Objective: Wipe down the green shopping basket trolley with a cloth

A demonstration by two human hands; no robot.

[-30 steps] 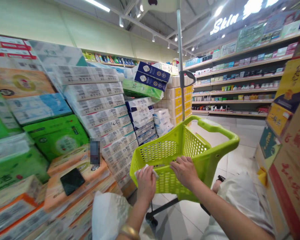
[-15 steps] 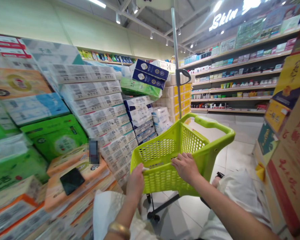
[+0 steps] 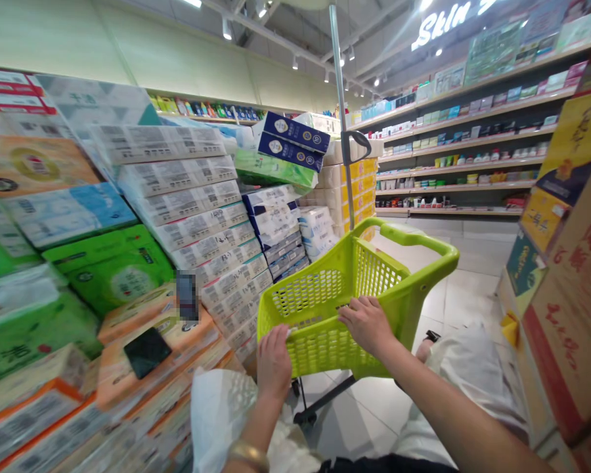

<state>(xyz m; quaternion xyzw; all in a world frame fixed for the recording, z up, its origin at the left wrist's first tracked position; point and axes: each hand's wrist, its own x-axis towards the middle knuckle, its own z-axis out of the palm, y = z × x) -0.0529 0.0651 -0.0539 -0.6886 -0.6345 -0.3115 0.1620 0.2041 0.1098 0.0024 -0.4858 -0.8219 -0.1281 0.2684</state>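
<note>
A lime-green plastic shopping cart basket stands on a wheeled frame in the aisle in front of me. My left hand presses against the basket's near left corner, closed over a small white cloth that barely shows at my fingertips. My right hand lies over the near rim, fingers curled on the plastic edge. A gold bangle sits on my left wrist.
Stacks of tissue and paper packs crowd the left side, with a black phone lying on an orange pack. Cardboard boxes line the right. Stocked shelves run along the far wall. A metal pole rises behind the cart. Tiled floor lies beyond.
My left hand slid along the basket's near rim toward the left corner, and the white cloth is now mostly hidden under it. My right hand stayed on the rim.
</note>
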